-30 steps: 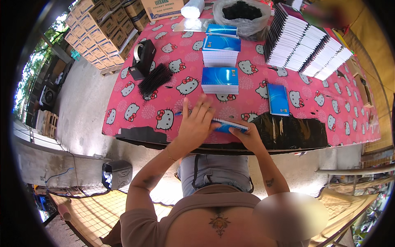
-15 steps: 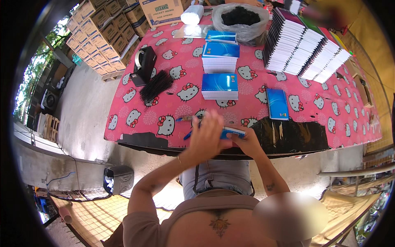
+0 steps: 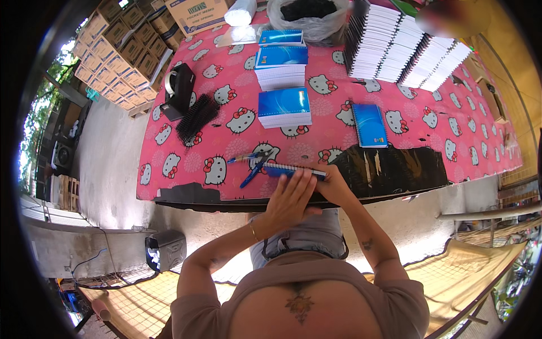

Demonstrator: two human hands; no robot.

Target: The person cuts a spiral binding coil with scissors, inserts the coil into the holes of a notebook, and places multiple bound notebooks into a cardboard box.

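At the table's near edge a small blue spiral notebook [image 3: 276, 170] is held with its coil side up and away from me. My right hand [image 3: 337, 186] grips its right end between thumb and fingers. Across the notebook's near side lies my left hand [image 3: 291, 198], fingers stretched out and flat against it, hiding much of the cover. Just left of the notebook rests a hand tool with blue handles [image 3: 251, 175], which looks like pliers. Another blue spiral notebook [image 3: 370, 125] lies alone farther right.
Beyond my hands stand stacks of blue notebooks [image 3: 285, 106]. Black coils [image 3: 197, 117] and a black tape dispenser [image 3: 178, 90] sit on the left. Tall stacks of spiral notebooks [image 3: 384, 48] rise at the far right, near a plastic bag of black material [image 3: 307, 25]. Cartons [image 3: 121, 53] are piled beyond the table.
My left hand was raised and blurred over the notebook; now it lies flat on it, lower and nearer me. The blue-handled tool shows more fully. The whole view has shifted slightly.
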